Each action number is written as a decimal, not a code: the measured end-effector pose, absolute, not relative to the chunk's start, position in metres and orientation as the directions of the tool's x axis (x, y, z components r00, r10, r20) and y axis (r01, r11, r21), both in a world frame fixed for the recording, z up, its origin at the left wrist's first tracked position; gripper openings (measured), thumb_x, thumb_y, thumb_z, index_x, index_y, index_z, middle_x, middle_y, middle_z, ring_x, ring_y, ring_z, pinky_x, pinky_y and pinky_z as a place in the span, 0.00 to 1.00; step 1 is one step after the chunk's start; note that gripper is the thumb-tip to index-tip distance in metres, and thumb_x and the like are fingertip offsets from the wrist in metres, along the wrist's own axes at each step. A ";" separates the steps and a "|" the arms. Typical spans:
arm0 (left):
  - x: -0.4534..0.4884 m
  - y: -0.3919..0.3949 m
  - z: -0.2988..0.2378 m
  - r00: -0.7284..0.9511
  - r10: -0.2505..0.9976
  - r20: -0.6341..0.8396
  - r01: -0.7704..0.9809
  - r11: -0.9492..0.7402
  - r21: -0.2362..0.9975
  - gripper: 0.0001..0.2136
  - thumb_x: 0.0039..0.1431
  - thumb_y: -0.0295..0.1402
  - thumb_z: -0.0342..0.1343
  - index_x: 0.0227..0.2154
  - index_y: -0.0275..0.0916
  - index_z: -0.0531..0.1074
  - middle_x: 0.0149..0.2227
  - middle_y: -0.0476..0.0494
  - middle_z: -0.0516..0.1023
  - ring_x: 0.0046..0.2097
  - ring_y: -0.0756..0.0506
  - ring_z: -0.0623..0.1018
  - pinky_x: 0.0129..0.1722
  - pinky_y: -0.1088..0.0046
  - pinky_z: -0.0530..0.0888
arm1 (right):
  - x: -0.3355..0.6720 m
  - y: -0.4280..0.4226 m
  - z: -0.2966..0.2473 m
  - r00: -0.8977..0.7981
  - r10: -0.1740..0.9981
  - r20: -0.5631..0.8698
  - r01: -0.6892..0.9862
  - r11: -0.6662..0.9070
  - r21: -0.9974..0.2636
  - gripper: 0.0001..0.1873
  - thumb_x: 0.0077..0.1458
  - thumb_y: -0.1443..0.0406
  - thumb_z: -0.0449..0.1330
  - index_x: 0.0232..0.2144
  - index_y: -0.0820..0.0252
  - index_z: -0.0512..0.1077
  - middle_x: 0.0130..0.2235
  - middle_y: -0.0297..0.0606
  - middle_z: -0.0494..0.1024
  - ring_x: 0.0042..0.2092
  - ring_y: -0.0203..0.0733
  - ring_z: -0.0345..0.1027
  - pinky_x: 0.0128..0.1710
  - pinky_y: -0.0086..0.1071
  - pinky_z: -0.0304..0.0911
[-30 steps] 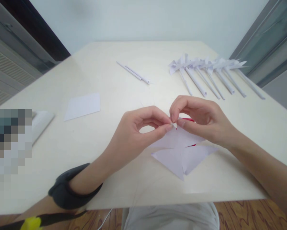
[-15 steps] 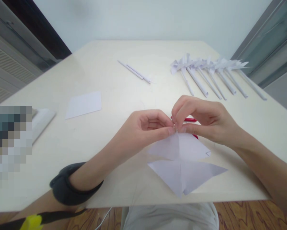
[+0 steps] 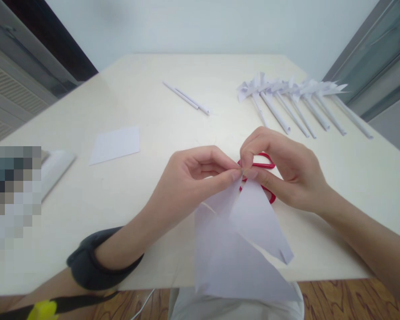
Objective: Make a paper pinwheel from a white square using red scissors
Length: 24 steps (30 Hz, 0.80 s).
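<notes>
paper [image 3: 226, 253] swung lower, scissors [image 3: 264, 166] part-hidden

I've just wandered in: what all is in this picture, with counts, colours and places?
Slit paper: one, white, front centre
Scissors: one pair, red handles, partly hidden, centre
Paper sticks with folded tops: seven sticks, white, far right
Rolled paper sticks: two, white, far middle
Paper sheet: one, white, left
Wristband: one, black, lower left
Yellow item: one, yellow, bottom left
Cable: one, white, bottom
Table: one, off-white, centre
Wall: one, pale, back
Floor: one, brown, bottom
Hands: two, bare, centre, pinching the slit paper
</notes>
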<state>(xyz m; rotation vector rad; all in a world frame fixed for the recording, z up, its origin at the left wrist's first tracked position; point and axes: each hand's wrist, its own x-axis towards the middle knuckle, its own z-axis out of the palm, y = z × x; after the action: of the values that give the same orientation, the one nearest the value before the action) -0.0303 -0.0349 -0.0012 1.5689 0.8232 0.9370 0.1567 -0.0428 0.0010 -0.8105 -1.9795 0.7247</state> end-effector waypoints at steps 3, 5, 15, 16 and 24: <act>-0.029 -0.037 -0.001 0.384 0.896 0.223 0.064 -0.267 0.962 0.02 0.52 0.30 0.59 0.27 0.39 0.75 0.30 0.48 0.79 0.33 0.49 0.78 0.34 0.74 0.76 | 0.153 -0.045 -0.002 -0.359 0.781 0.511 0.294 0.614 -0.732 0.03 0.54 0.63 0.59 0.30 0.55 0.68 0.32 0.37 0.70 0.35 0.41 0.63 0.33 0.36 0.61; -0.028 -0.039 0.000 0.343 0.899 0.274 0.091 -0.322 0.942 0.02 0.52 0.30 0.59 0.26 0.39 0.75 0.30 0.48 0.79 0.34 0.49 0.78 0.35 0.74 0.76 | 0.150 -0.046 -0.004 -0.324 0.785 0.528 0.293 0.614 -0.733 0.03 0.54 0.63 0.59 0.31 0.54 0.68 0.33 0.38 0.70 0.35 0.41 0.62 0.34 0.37 0.61; -0.029 -0.044 0.001 0.301 0.887 0.350 0.173 -0.411 0.895 0.03 0.53 0.28 0.58 0.27 0.42 0.76 0.31 0.51 0.80 0.34 0.49 0.77 0.37 0.72 0.74 | 0.148 -0.046 -0.002 -0.279 0.823 0.495 0.234 0.559 -0.796 0.03 0.53 0.65 0.60 0.31 0.56 0.69 0.32 0.35 0.68 0.34 0.38 0.62 0.37 0.35 0.60; -0.029 -0.043 0.001 0.303 0.886 0.351 0.174 -0.414 0.894 0.03 0.52 0.28 0.59 0.27 0.42 0.76 0.31 0.51 0.80 0.34 0.49 0.77 0.37 0.72 0.74 | 0.149 -0.046 -0.002 -0.286 0.825 0.488 0.233 0.554 -0.799 0.04 0.52 0.64 0.61 0.31 0.56 0.69 0.32 0.35 0.68 0.34 0.38 0.62 0.37 0.35 0.61; -0.030 -0.043 0.001 0.309 0.889 0.338 0.210 -0.410 0.887 0.02 0.52 0.30 0.59 0.26 0.40 0.75 0.29 0.50 0.79 0.33 0.49 0.76 0.35 0.73 0.73 | 0.151 -0.044 0.001 -0.313 0.804 0.505 0.194 0.575 -0.795 0.04 0.52 0.63 0.61 0.30 0.57 0.70 0.32 0.35 0.70 0.34 0.37 0.63 0.37 0.34 0.62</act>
<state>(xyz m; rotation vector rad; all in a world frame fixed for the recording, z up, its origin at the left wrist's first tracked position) -0.0298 -0.0429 0.0013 1.8180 0.9832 1.1322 0.1511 -0.0437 0.0007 -0.8158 -1.8184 0.7738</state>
